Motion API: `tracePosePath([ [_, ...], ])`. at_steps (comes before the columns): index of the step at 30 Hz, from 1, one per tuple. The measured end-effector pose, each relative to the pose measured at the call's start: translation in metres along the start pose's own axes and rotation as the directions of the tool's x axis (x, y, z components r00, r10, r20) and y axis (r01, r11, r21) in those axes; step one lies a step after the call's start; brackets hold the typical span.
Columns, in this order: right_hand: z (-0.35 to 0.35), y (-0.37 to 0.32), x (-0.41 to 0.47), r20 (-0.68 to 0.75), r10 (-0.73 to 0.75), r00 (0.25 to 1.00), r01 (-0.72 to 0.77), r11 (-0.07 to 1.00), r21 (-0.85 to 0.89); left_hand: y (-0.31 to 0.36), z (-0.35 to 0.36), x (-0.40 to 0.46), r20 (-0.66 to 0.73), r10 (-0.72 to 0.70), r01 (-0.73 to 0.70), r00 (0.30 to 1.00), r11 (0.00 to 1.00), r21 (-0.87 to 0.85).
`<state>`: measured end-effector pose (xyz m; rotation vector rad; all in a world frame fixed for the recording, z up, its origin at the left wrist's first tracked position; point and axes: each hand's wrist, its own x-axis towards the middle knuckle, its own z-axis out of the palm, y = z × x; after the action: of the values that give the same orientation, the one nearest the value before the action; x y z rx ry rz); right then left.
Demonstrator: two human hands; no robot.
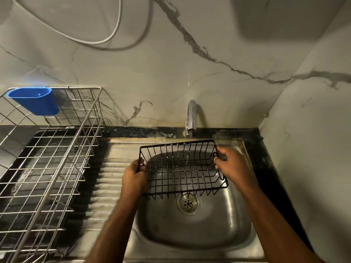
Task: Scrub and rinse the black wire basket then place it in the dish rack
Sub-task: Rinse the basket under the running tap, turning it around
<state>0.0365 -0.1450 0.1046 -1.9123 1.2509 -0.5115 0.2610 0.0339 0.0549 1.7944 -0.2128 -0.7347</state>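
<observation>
Both hands grasp the black wire basket (183, 168), a rectangular open-grid rack with a thin rim, holding it level above the bowl of the stainless steel sink (195, 230). Left hand (135, 175) curls its fingers round the rim on the basket's left short side, while right hand (230, 164) grips the rim on the opposite short side, thumb over the top wire. A thin stream of water runs from the curved chrome tap (191, 116), which stands behind the sink, and falls through the far right part of the basket. Beneath the basket's near edge, the round perforated metal drain (187, 203) shows in the bottom of the sink. Just left of the bowl lies the ribbed steel draining board (106, 188), part of the same sink unit. Further left of the sink stands the large silver wire dish rack (49, 158), with a blue plastic cutlery cup (35, 100) hooked on its far rim. Behind the sink rises a white marble-patterned wall (209, 54) with grey veins, and a white cord (114, 31) loops across it high above the sink's left side.
</observation>
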Motion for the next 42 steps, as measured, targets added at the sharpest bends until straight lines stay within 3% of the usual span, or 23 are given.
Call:
tracePosePath([
  [9,-0.009,0.003,-0.005,-0.027,-0.001,1.0,0.001,1.0,0.005,0.001,0.007,0.001,0.067,0.028,-0.031,0.997,0.999,0.038],
  [42,0.011,0.015,0.013,-0.039,0.032,0.999,-0.032,0.999,-0.011,0.0,0.005,0.019,0.015,0.042,-0.043,0.999,0.998,0.043],
])
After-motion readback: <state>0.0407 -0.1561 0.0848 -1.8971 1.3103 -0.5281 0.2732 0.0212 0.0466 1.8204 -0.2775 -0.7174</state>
